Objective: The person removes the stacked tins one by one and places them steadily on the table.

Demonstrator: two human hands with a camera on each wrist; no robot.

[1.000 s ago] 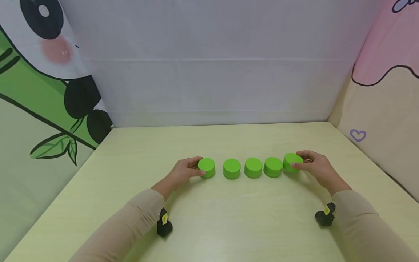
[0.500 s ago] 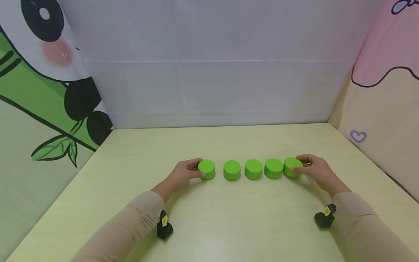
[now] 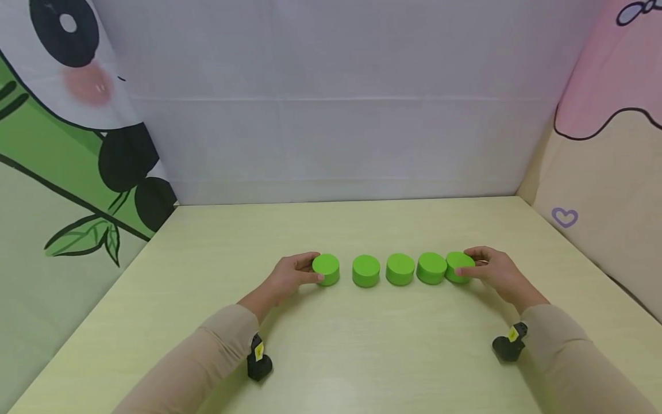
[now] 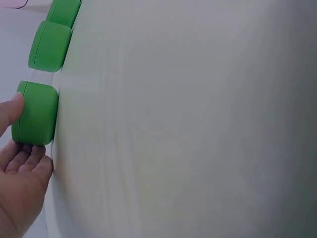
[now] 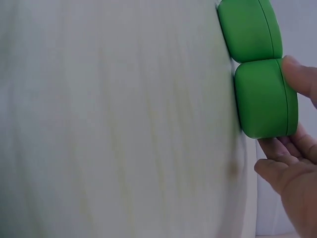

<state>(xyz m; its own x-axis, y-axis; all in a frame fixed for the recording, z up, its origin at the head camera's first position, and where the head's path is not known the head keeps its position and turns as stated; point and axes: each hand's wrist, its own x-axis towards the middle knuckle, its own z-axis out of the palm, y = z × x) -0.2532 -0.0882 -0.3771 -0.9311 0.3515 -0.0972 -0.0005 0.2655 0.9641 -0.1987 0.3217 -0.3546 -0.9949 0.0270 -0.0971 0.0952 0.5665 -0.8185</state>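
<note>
Several short green cylinders, each with a seam near its top like a small lidded round box, form a row across the table. My left hand [image 3: 285, 279] holds the leftmost cylinder [image 3: 326, 270] between thumb and fingers, seen standing on the table in the left wrist view [image 4: 37, 115]. At the other end, my right hand [image 3: 499, 275] grips the rightmost cylinder [image 3: 458, 267], thumb at the near side, fingers behind. In the right wrist view this cylinder [image 5: 262, 99] meets its neighbour [image 5: 250, 32]. Three cylinders between the hands stand untouched, among them the middle one [image 3: 400, 269].
The pale wooden table [image 3: 362, 351] reaches back to a light grey cloth wall [image 3: 331, 115]. Printed side panels border it on the left [image 3: 62, 305] and right [image 3: 605, 190]. A gap separates the leftmost cylinder from the others. Small black cameras hang at both wrists.
My right hand has lowered the rightmost cylinder onto the table and brought it slightly left against its neighbour. My left hand keeps its hold in the same place.
</note>
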